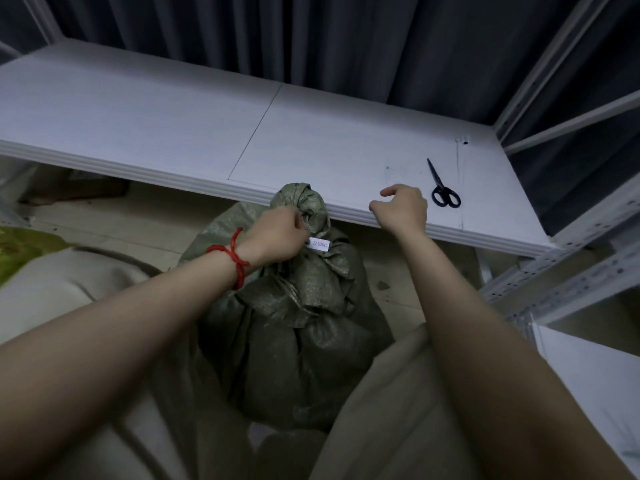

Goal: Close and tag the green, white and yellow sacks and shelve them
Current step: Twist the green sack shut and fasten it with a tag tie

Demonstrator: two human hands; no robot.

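Green woven plastic makes up the green sack [304, 306], which stands on the floor [145, 216] between our knees [69, 289], its top reaching the near edge of the white shelf [173, 126]. Its neck [301, 202] is bunched and twisted into a knob that overlaps that edge. A white tag [320, 244] with printed digits hangs just under the knob.

Our left hand [277, 233], with a red cord [235, 254] knotted round the wrist, has its fingers curled in against the neck just left of the tag, pinching the gathered fabric. Whether a tie sits under the fingertips we cannot tell. Our right hand [403, 207] hovers over the shelf's near edge, right of the sack, fingers loosely bent and holding nothing, apart from the sack as far as we can judge.

Black scissors [443, 192] lie flat on the shelf just right of that hand, blades pointing far and slightly left, handles near the edge. Left of the sack the shelf top is open board with one thin seam [256, 129] running from near to far. A dark curtain [311, 36] closes the far side. Perforated metal uprights [554, 282] bound the shelf on the right, close beside our right forearm. At the left edge lies yellow-green woven material [20, 244], near our left knee; we cannot tell whether it is a sack.
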